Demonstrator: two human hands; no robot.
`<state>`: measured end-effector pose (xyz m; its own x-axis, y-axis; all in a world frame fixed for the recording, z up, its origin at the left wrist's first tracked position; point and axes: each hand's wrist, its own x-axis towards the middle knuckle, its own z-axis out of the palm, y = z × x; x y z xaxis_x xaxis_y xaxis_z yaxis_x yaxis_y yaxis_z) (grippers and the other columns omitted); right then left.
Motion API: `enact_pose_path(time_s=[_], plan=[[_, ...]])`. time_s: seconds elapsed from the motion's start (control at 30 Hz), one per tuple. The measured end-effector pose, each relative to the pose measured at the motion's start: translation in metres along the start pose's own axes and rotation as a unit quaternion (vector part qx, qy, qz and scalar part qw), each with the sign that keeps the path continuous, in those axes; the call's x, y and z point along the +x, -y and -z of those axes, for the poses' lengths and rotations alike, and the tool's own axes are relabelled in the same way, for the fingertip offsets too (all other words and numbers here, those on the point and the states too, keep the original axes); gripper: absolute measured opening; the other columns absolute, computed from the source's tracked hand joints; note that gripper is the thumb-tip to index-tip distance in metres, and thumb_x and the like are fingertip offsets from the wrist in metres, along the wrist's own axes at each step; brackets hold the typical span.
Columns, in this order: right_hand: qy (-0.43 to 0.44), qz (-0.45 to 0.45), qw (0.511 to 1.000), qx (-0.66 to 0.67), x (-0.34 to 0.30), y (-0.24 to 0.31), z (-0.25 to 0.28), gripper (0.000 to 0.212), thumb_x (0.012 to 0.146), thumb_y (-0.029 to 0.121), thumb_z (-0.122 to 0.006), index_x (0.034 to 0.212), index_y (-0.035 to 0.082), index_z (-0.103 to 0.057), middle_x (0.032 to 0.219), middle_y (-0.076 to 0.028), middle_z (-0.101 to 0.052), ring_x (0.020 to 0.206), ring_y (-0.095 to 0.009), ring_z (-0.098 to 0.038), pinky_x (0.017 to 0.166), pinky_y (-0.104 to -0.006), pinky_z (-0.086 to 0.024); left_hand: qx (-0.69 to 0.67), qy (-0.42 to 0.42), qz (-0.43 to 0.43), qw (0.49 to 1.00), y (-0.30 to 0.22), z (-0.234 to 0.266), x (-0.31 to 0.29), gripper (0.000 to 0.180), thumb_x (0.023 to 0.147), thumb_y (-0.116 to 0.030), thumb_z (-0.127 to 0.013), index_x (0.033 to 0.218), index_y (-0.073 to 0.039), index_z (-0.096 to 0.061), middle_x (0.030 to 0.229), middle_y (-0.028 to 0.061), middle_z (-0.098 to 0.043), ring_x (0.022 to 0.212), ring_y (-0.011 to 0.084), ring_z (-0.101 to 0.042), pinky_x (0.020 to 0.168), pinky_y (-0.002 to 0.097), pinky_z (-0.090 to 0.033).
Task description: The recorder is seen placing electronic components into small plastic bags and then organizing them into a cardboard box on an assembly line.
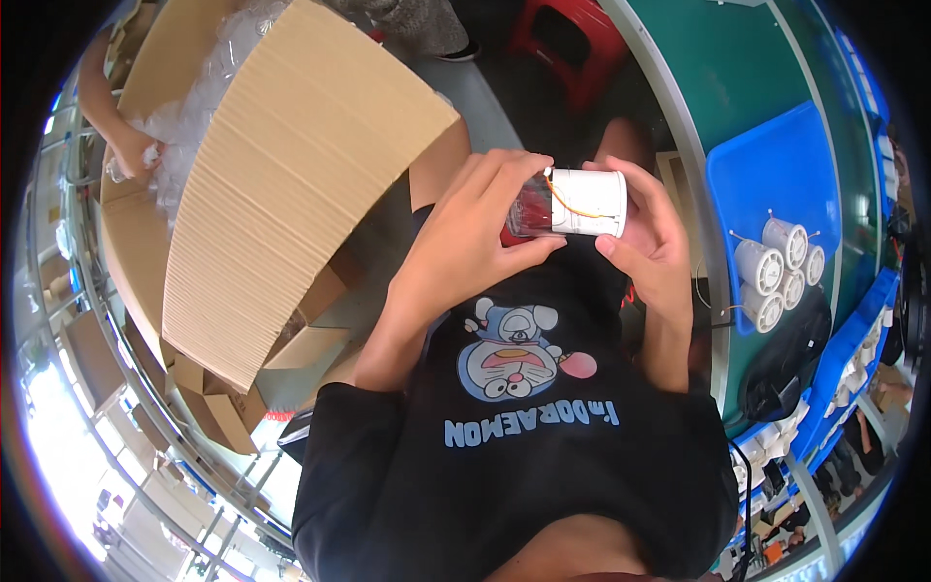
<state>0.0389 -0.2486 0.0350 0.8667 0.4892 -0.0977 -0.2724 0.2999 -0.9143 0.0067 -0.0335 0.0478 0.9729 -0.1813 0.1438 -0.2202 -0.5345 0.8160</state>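
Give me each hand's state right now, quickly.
Left hand: closed, holding the dark red, see-through part.
Right hand: closed, holding the white cylinder at its rim between thumb and fingers.

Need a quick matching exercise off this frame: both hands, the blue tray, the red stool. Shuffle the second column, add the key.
Column 1
1. Left hand
2. Right hand
3. Blue tray
4. Red stool

Column 2
A. On the floor, near the picture's top edge
B. Gripping the white cylinder of the held piece
C. Gripping the clear and dark-red section of the held piece
D. On the green table, with white round parts in it

Pairs: 1-C, 2-B, 3-D, 4-A
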Motion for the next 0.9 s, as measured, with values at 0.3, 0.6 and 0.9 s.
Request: enact_pose_path(time_s=[0.3, 0.6, 0.9], plan=[[0.066, 0.036, 0.997, 0.022, -0.019, -0.019, 0.0, 0.07, 0.072, 0.001, -0.078, 0.134, -0.005, -0.046, 0.137, -0.023, -0.049, 0.128, -0.029, -0.048, 0.11, -0.0402, -0.035, -0.088, 0.012, 0.013, 0.996, -0.019, -0.018, -0.027, 0.065, 0.07, -0.012, -0.08, 0.128, -0.005, -0.05, 0.12, 0.0137, -0.051, 0.105, 0.0327, -0.057, 0.087, 0.0375, -0.051], [0.077, 0.027, 0.996, 0.036, -0.026, -0.028, 0.002, 0.07, 0.073, 0.001, -0.078, 0.134, -0.005, -0.045, 0.138, -0.023, -0.048, 0.129, -0.029, -0.047, 0.109, -0.0404, -0.037, -0.065, 0.0, 0.012, 0.998, -0.022, -0.024, -0.036, 0.066, 0.069, -0.011, -0.079, 0.127, -0.006, -0.051, 0.117, 0.0138, -0.052, 0.103, 0.0332, -0.057, 0.085, 0.0383, -0.051], [0.067, 0.017, 0.996, 0.052, -0.028, -0.034, -0.001, 0.067, 0.076, -0.003, -0.074, 0.135, -0.007, -0.043, 0.136, -0.02, -0.049, 0.127, -0.026, -0.049, 0.106, -0.0384, -0.041, -0.063, -0.019, 0.029, 0.997, -0.019, -0.029, -0.04, 0.063, 0.07, -0.013, -0.08, 0.125, -0.005, -0.051, 0.117, 0.0143, -0.053, 0.103, 0.0357, -0.058, 0.084, 0.0401, -0.051]])
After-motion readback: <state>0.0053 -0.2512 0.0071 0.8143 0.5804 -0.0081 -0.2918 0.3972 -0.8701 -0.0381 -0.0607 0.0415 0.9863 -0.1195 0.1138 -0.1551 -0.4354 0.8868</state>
